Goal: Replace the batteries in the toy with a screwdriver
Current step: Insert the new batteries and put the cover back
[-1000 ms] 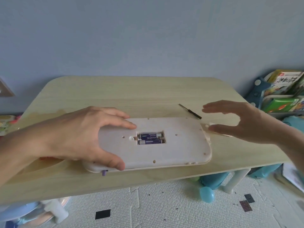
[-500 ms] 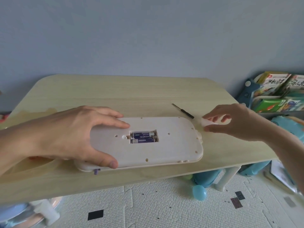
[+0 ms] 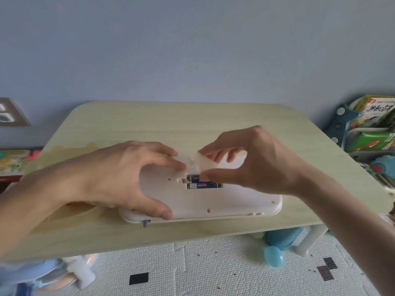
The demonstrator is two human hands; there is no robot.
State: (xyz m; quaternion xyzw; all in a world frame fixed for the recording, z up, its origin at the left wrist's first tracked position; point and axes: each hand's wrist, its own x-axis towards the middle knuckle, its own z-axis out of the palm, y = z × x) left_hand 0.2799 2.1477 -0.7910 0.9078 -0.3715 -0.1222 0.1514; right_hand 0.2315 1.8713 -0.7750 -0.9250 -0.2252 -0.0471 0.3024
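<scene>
A white toy (image 3: 230, 199) lies face down on the light wooden table (image 3: 192, 124). Its battery compartment is uncovered, with two dark blue batteries (image 3: 203, 183) side by side inside. My left hand (image 3: 128, 176) clamps the toy's left end, thumb on the near edge and fingers reaching to the compartment. My right hand (image 3: 252, 163) pinches the small white battery cover (image 3: 203, 162) just above the far edge of the compartment, tilted. The screwdriver is hidden behind my right hand.
A rack with colourful books and boxes (image 3: 372, 129) stands to the right of the table. Blue and teal toys (image 3: 275, 246) lie on the foam floor mat under the near edge. A wall socket (image 3: 10, 113) sits at the far left.
My right hand picked the white cover up from beside the toy's right end and carried it left to the battery compartment. My left hand kept its hold on the toy.
</scene>
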